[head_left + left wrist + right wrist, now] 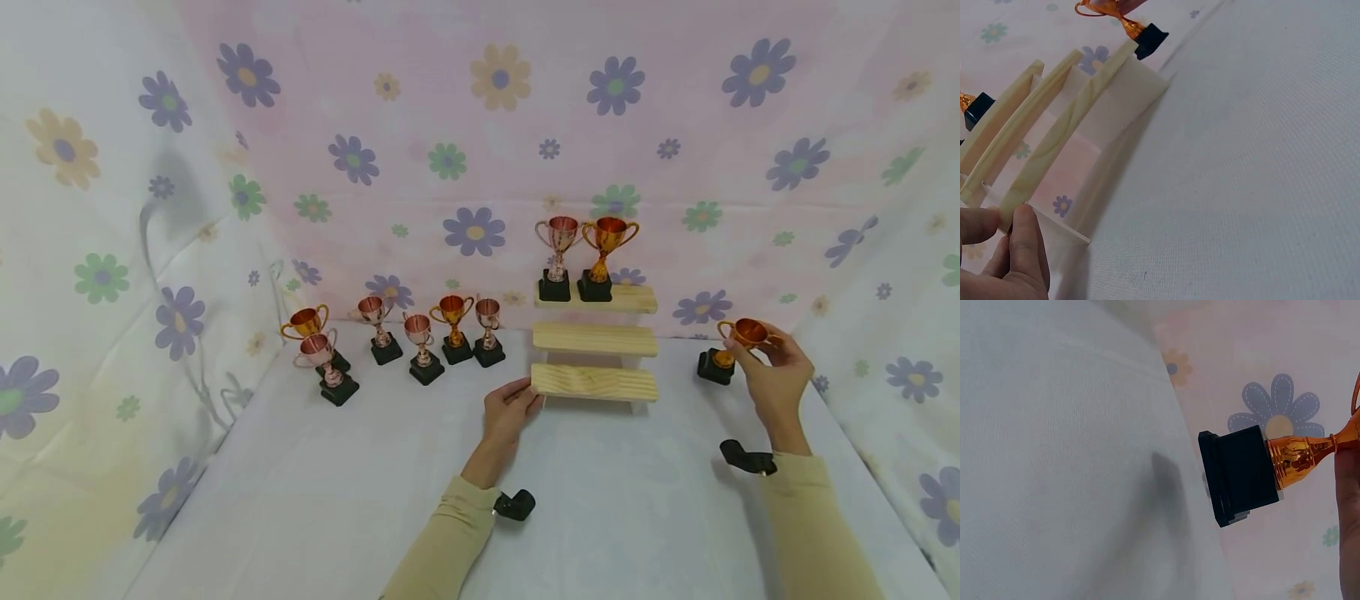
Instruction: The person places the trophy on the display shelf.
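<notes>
My right hand point(780, 371) holds a gold trophy cup point(748, 332) by its upper part, at the right of the head view. In the right wrist view, the trophy's black square base point(1244, 475) shows above the white cloth, with a shadow beneath. My left hand point(508, 408) pinches the left end of the lowest board point(596, 383) of a three-step wooden display stand. Thumb and fingers lie on opposite faces of that board in the left wrist view. On the top step point(633, 298) stand a rose-gold trophy point(560, 237) and a gold trophy point(606, 242), side by side.
Several more trophies stand left of the stand, among them a gold trophy point(452, 312), a rose-gold trophy point(425, 367) and another rose-gold trophy point(318, 346) overlapping a gold one behind. White cloth point(360, 500) covers the table. A flowered backdrop point(420, 108) rises behind.
</notes>
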`<action>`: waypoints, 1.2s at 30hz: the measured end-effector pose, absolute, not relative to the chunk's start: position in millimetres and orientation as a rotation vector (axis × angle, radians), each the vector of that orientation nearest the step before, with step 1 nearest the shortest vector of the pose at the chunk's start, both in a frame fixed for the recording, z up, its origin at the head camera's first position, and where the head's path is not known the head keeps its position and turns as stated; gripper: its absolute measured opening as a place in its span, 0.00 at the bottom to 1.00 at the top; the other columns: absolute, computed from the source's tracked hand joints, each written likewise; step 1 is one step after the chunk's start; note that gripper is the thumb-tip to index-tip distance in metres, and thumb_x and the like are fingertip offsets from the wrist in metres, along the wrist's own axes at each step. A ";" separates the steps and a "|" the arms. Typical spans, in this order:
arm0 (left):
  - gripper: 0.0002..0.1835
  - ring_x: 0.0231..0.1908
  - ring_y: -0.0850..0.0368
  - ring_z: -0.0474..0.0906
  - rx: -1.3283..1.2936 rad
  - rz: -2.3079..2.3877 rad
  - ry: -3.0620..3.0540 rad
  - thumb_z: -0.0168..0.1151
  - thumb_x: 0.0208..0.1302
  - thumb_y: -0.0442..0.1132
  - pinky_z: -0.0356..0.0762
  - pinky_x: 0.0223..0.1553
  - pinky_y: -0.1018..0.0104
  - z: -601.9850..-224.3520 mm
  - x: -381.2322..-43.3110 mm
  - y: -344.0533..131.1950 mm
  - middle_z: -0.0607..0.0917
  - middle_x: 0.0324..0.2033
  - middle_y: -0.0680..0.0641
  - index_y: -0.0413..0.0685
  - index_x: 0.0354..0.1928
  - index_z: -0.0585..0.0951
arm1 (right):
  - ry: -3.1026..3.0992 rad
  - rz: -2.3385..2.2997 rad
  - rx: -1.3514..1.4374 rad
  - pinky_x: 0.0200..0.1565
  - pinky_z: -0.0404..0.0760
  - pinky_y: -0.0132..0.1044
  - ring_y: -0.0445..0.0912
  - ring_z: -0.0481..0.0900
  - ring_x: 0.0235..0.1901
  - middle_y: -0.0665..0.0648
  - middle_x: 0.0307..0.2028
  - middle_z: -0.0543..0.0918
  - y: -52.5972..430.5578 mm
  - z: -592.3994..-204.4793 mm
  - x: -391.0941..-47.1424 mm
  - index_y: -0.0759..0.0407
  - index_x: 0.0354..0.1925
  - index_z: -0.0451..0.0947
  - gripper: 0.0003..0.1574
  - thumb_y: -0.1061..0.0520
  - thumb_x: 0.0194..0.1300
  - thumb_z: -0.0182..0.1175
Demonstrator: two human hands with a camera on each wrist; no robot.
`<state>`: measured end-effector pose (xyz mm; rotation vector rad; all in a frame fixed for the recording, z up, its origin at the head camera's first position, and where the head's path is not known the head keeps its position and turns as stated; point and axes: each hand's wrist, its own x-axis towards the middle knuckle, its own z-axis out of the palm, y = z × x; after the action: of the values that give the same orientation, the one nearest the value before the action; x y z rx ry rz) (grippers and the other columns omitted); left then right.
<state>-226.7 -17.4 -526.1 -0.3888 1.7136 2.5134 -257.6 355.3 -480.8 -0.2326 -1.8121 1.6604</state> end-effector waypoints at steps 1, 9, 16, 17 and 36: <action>0.16 0.39 0.58 0.84 -0.391 2.511 1.717 0.62 0.69 0.26 0.86 0.50 0.65 -525.9 -226.7 -17.4 0.84 0.44 0.39 0.29 0.57 0.80 | -1.811 1.657 -0.216 0.43 0.80 0.16 0.39 0.79 0.45 0.44 0.46 0.83 353.5 -479.3 -256.6 0.59 0.57 0.83 0.27 0.65 0.58 0.74; 0.15 0.38 0.59 0.84 -0.399 2.514 1.717 0.62 0.69 0.26 0.86 0.50 0.64 -525.1 -227.3 -17.4 0.84 0.43 0.39 0.28 0.56 0.80 | -1.851 1.585 -0.114 0.45 0.80 0.17 0.38 0.81 0.44 0.42 0.46 0.84 337.2 -460.9 -247.8 0.61 0.58 0.83 0.26 0.67 0.60 0.72; 0.15 0.38 0.59 0.84 -0.383 2.518 1.725 0.62 0.69 0.26 0.86 0.50 0.64 -525.4 -227.7 -18.0 0.84 0.43 0.39 0.28 0.56 0.80 | -1.890 1.565 0.043 0.45 0.81 0.19 0.38 0.82 0.42 0.43 0.45 0.87 323.1 -441.3 -241.3 0.67 0.57 0.82 0.27 0.73 0.58 0.71; 0.15 0.38 0.59 0.84 -0.384 2.516 1.727 0.63 0.69 0.26 0.86 0.50 0.64 -525.7 -227.9 -18.0 0.84 0.43 0.39 0.28 0.56 0.80 | -1.894 1.569 0.061 0.45 0.81 0.19 0.38 0.82 0.42 0.43 0.45 0.87 321.3 -438.6 -240.8 0.67 0.57 0.82 0.27 0.73 0.58 0.70; 0.16 0.39 0.59 0.84 -0.401 2.512 1.700 0.63 0.68 0.26 0.86 0.51 0.63 -525.9 -228.0 -17.5 0.85 0.44 0.39 0.28 0.56 0.79 | -1.838 1.678 0.369 0.47 0.83 0.22 0.40 0.84 0.45 0.49 0.46 0.87 291.8 -392.0 -255.1 0.69 0.58 0.80 0.29 0.77 0.57 0.68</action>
<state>-228.0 -17.5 -525.9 -0.4014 1.7003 2.5116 -255.1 291.8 -392.0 0.3689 -1.8377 1.6777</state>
